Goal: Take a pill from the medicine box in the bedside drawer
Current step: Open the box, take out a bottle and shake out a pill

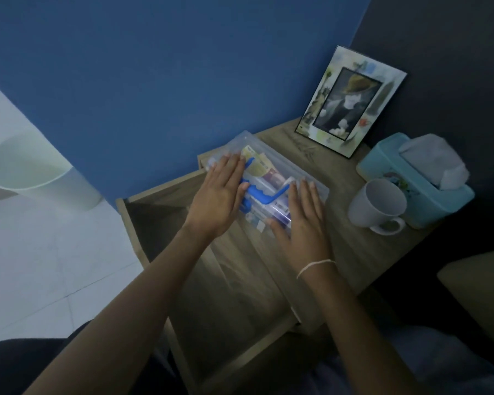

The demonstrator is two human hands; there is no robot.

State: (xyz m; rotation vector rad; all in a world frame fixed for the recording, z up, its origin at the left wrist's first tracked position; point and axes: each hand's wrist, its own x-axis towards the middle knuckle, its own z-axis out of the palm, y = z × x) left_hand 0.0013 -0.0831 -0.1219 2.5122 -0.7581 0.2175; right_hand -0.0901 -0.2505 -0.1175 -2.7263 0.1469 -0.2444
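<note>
My left hand lies flat on the clear plastic medicine box, fingers straight and pressed side by side, palm down over the box's left end. My right hand lies flat on the right end in the same way, fingers extended and close together, thumb out to the side along the near edge; neither hand pinches anything. The box sits on the wooden bedside table, at its left edge, just above the open drawer. Its blue handle shows between my two hands, and packets and tubes show through the lid. Right of the box on the table stands a white mug, with a teal tissue box just beyond it. Behind the medicine box a picture frame leans upright.
</note>
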